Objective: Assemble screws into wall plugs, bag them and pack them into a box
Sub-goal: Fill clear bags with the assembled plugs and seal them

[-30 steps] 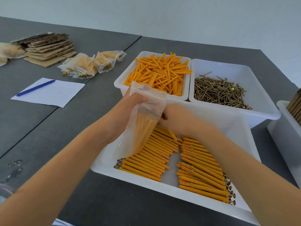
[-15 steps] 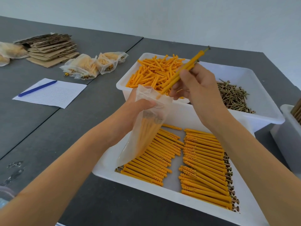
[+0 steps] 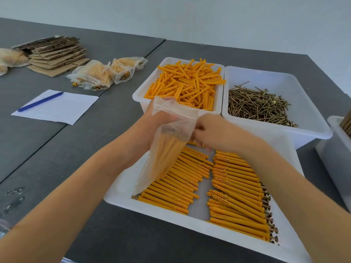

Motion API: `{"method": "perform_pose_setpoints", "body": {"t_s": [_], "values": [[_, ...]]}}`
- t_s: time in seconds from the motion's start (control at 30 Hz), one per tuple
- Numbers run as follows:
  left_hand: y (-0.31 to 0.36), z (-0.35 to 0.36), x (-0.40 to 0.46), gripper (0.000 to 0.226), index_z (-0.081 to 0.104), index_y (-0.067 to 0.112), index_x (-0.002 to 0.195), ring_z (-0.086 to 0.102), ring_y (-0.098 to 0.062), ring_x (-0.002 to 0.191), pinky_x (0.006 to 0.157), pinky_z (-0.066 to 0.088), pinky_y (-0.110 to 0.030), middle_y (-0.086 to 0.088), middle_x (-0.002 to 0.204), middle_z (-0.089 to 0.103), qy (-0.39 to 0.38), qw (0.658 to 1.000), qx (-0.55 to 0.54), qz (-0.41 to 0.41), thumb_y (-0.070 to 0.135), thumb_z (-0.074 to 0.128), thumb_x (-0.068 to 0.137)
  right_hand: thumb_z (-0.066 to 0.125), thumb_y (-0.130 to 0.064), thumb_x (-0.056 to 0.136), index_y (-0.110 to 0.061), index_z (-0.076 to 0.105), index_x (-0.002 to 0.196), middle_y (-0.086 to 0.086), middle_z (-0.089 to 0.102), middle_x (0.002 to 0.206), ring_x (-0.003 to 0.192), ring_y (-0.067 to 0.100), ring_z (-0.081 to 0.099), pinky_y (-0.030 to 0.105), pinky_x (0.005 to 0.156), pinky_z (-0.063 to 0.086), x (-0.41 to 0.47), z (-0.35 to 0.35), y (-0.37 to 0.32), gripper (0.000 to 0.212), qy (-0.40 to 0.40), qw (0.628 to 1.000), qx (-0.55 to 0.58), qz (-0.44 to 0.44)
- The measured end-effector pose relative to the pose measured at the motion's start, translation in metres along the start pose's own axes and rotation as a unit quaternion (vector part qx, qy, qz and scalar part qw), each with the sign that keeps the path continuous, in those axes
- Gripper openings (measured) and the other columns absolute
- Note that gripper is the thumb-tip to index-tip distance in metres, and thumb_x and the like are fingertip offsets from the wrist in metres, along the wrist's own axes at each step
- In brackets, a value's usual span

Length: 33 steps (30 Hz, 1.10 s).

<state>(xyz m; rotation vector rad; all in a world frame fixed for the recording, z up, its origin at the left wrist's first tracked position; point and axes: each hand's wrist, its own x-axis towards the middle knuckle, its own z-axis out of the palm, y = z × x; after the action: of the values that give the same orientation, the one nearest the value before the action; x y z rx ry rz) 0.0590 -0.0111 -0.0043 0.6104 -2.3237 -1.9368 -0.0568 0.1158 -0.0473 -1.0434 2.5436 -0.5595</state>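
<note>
Several filled bags [image 3: 98, 77] lie beyond the tray [image 3: 117, 194]; two rows of assembled plugs [image 3: 237, 188] remain. Left hand [image 3: 152, 126] pinches the open bag [image 3: 167, 147]; right hand [image 3: 214, 131] curls at its mouth, grip unclear.

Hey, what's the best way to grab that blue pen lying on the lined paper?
Pinch the blue pen at mid-barrel from straight above, fingers across its width. It lies flat and diagonal on the lined paper, with nothing close beside it.
</note>
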Motion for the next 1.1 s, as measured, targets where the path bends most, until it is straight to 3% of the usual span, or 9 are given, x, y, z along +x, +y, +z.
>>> {"method": "perform_pose_setpoints", "body": {"t_s": [0.07, 0.17, 0.23, 0.3, 0.37, 0.43, 0.73, 0.97, 1.1], "values": [[0.007, 0.005, 0.009, 0.061, 0.053, 0.0, 0.115, 0.043, -0.023, 0.111, 0.087, 0.043, -0.027, -0.009, 0.101, 0.047, 0.016, 0.997, -0.071, 0.021, 0.002, 0.051, 0.054, 0.054, -0.032, 0.097, -0.014, 0.064, 0.106, 0.002, 0.066, 0.102, 0.096, 0.021, 0.062, 0.031, 0.079, 0.052, 0.001, 0.022, -0.002, 0.022, 0.003, 0.988, -0.152, -0.032], [0.003, -0.001, 0.005, 0.023, 0.041, -0.001, 0.124, 0.038, -0.032, 0.133, 0.108, 0.031, -0.03, -0.013, 0.114, 0.038, -0.048, 0.996, 0.071, -0.035, -0.004, 0.04, 0.101, 0.054, -0.032, 0.098, -0.017, 0.055, 0.132, 0.006, 0.057, 0.131, 0.119, 0.027, 0.056, 0.043, 0.097, 0.05, 0.001, 0.041, -0.011, 0.037, -0.012, 0.973, -0.227, -0.046], [-0.007, -0.01, -0.008, 0.03, 0.05, -0.018, 0.111, 0.025, -0.033, 0.144, 0.109, 0.025, -0.026, -0.023, 0.111, 0.047, -0.044, 0.998, 0.032, -0.014, 0.003, 0.03, 0.104, 0.047, -0.023, 0.102, -0.016, 0.058, 0.129, 0.005, 0.057, 0.131, 0.119, 0.027, 0.056, 0.041, 0.095, 0.051, 0.0, 0.046, -0.015, 0.03, -0.002, 0.953, -0.295, -0.061], [-0.002, -0.013, -0.008, 0.038, 0.045, -0.01, 0.076, 0.026, -0.033, 0.143, 0.1, 0.029, -0.024, -0.021, 0.092, 0.044, -0.026, 1.0, -0.003, -0.013, 0.004, 0.027, 0.106, 0.043, -0.02, 0.103, -0.015, 0.06, 0.126, 0.004, 0.057, 0.128, 0.118, 0.027, 0.057, 0.038, 0.092, 0.052, 0.0, 0.048, -0.018, 0.029, 0.0, 0.944, -0.323, -0.068], [0.005, 0.003, -0.004, 0.021, 0.05, -0.02, 0.106, 0.037, -0.035, 0.136, 0.103, 0.034, -0.031, -0.021, 0.115, 0.047, 0.019, 0.998, -0.048, -0.027, -0.006, 0.049, 0.09, 0.044, -0.022, 0.103, -0.015, 0.06, 0.123, 0.006, 0.059, 0.127, 0.116, 0.028, 0.057, 0.039, 0.09, 0.052, 0.001, 0.046, -0.017, 0.027, -0.018, 0.947, -0.316, -0.059], [0.007, 0.006, -0.006, 0.084, 0.041, -0.008, 0.137, 0.046, -0.033, 0.121, 0.101, 0.04, -0.038, -0.016, 0.122, 0.045, 0.033, 0.992, -0.118, -0.003, 0.004, 0.048, 0.055, 0.045, -0.026, 0.102, -0.014, 0.058, 0.126, 0.008, 0.059, 0.128, 0.116, 0.029, 0.057, 0.041, 0.095, 0.051, 0.003, 0.042, -0.012, 0.03, -0.054, 0.963, -0.263, -0.04], [0.002, 0.007, -0.004, 0.092, 0.038, -0.003, 0.141, 0.047, -0.031, 0.114, 0.097, 0.043, -0.038, -0.014, 0.123, 0.044, 0.044, 0.989, -0.138, 0.039, 0.008, 0.039, 0.05, 0.045, -0.028, 0.101, -0.007, 0.062, 0.114, 0.009, 0.063, 0.111, 0.101, 0.025, 0.057, 0.035, 0.09, 0.046, 0.006, 0.025, 0.004, 0.029, -0.078, 0.977, -0.193, -0.05], [-0.001, 0.005, 0.0, 0.089, 0.041, -0.003, 0.138, 0.046, -0.026, 0.111, 0.094, 0.044, -0.036, -0.015, 0.121, 0.044, 0.032, 0.986, -0.151, 0.059, 0.008, 0.039, 0.05, 0.051, -0.021, 0.098, -0.004, 0.059, 0.086, 0.005, 0.055, 0.071, 0.06, 0.012, 0.046, 0.019, 0.052, 0.034, 0.002, -0.014, -0.001, 0.023, 0.147, 0.983, 0.071, -0.085], [-0.005, 0.005, 0.004, 0.067, 0.044, 0.006, 0.118, 0.047, -0.025, 0.107, 0.074, 0.045, -0.023, -0.014, 0.118, 0.045, 0.011, 0.987, -0.145, 0.065, 0.009, 0.041, 0.05, 0.047, -0.012, 0.099, -0.011, 0.062, 0.085, -0.002, 0.049, 0.058, 0.045, 0.01, 0.04, 0.023, 0.046, 0.033, -0.004, -0.037, -0.001, 0.021, 0.303, 0.873, 0.374, -0.081]]}}
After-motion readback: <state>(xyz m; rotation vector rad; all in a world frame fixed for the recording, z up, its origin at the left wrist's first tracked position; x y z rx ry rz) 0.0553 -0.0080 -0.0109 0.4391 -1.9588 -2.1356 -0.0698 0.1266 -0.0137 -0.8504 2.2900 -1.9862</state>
